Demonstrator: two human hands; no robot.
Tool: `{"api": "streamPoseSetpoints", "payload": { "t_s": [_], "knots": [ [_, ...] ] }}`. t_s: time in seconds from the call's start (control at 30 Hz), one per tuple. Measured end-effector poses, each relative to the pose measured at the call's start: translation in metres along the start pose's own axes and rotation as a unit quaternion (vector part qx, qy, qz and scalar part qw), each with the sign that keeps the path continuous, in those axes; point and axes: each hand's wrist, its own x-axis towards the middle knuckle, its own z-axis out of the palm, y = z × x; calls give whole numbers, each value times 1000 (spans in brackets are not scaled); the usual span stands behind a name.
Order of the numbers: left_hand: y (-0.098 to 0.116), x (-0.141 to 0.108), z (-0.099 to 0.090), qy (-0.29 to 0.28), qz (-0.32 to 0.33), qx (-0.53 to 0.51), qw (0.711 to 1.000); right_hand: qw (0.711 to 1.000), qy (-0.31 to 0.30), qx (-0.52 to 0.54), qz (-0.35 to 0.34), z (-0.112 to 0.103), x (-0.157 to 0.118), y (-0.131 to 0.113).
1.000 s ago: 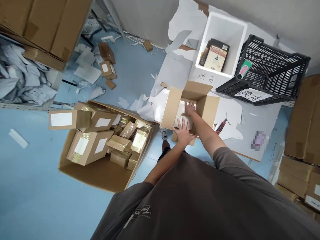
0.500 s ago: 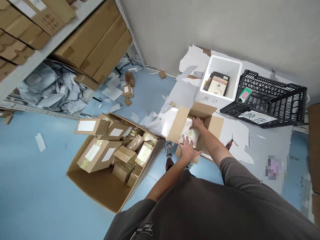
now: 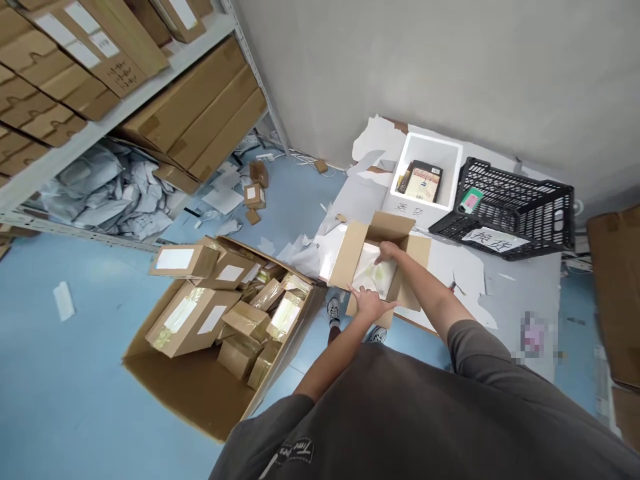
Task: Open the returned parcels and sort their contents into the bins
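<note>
An open cardboard box [image 3: 346, 257] with flaps spread outward stands at the table's near edge. Inside it lies a white packet [image 3: 371, 270] with a faint yellowish-green patch. My left hand [image 3: 371, 303] rests at the box's near side, its fingers spread over the packet's edge and the thumb stretched to the right. At the packet's far edge, my right hand [image 3: 389, 253] reaches into the box with curled fingers; the thumb lies over the packet and the other fingertips are partly hidden.
On the table are a white foam box [image 3: 434, 150] holding packaged items, a black crate [image 3: 547, 210] and a red-handled tool [image 3: 453, 287]. A large carton [image 3: 200, 393] full of small boxes stands at left. Shelves [image 3: 150, 80] of cartons rise behind it; scraps litter the floor.
The view has shifted slightly. My right hand has gone from spread fingers to a curled grip at the packet's far edge. More of the packet's top shows; my left hand stays at the near side.
</note>
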Motion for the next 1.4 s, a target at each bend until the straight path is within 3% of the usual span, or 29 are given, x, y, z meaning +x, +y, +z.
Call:
{"api": "streamPoseSetpoints", "payload": {
  "t_s": [0.1,0.23,0.33,0.4,0.47,0.6,0.7,0.73,0.8,0.9,0.97,1.03,1.1,1.13,1.2,1.33,1.4],
  "knots": [
    [-3,3,-6,4,0,11,1000,999,-14,-29,-28,-27,-35,-8],
    [-10,5,-9,7,7,29,1000,995,87,-36,-17,-67,-88,-8],
    [-21,7,-11,35,18,30,999,984,178,17,11,-88,-132,10],
    [-33,9,-15,59,20,12,998,960,257,102,31,-93,-162,32],
    [-48,12,-26,66,6,-14,998,911,341,226,41,-88,-190,59],
    [-80,13,-59,79,-18,-21,997,743,438,506,25,-49,-223,102],
    [-81,7,-75,199,28,-69,977,620,446,644,51,-2,-226,114],
    [-73,4,-76,241,49,-110,963,587,446,672,68,13,-226,114],
    [-42,0,-67,269,81,-221,934,531,448,713,99,43,-225,114],
    [32,4,-35,147,107,-347,920,469,453,750,112,79,-224,113],
    [84,15,-9,84,101,-405,905,438,451,770,110,98,-223,111],
    [125,31,13,55,102,-528,841,409,446,788,117,115,-221,107],
    [148,48,28,48,123,-615,777,382,437,804,130,131,-219,104],
    [151,56,33,47,131,-637,758,374,429,811,134,139,-220,103],
    [145,73,39,32,135,-644,752,374,399,827,131,156,-223,107],
    [107,103,43,-35,117,-620,775,390,329,847,150,187,-237,134],
    [92,117,44,-75,108,-593,795,413,293,841,189,202,-239,149]
  ]
}}
